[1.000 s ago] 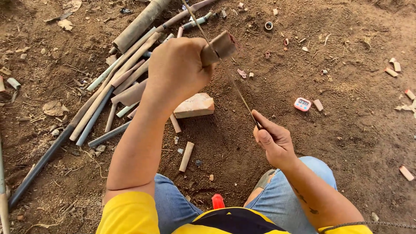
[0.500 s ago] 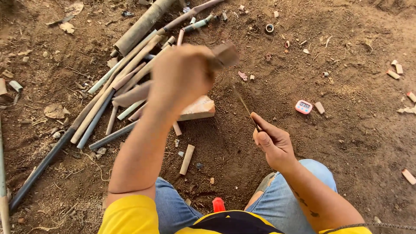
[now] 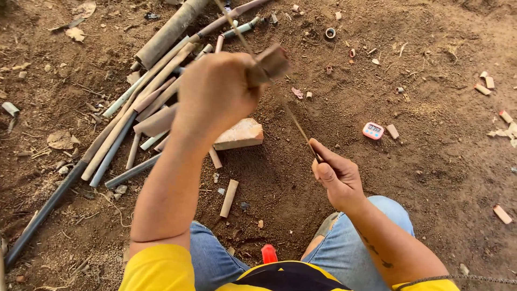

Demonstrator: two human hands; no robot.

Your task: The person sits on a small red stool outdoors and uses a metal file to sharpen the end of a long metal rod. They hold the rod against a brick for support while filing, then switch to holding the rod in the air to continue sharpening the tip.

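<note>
Your thin, pale bamboo sliver [image 3: 295, 121] runs diagonally, up and away from your right hand [image 3: 335, 175], which pinches its lower end. Your left hand [image 3: 215, 94] is fisted around a brown wooden knife handle [image 3: 269, 63] at the sliver's upper part, above a pale brick block [image 3: 239, 134].

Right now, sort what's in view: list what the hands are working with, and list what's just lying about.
In hand:
left hand gripping a wooden block
right hand pinching a thin stick

Lying about:
brick
pile of pipes and bamboo
small pink timer
short stick piece
scattered wood offcuts
dry leaves
</note>
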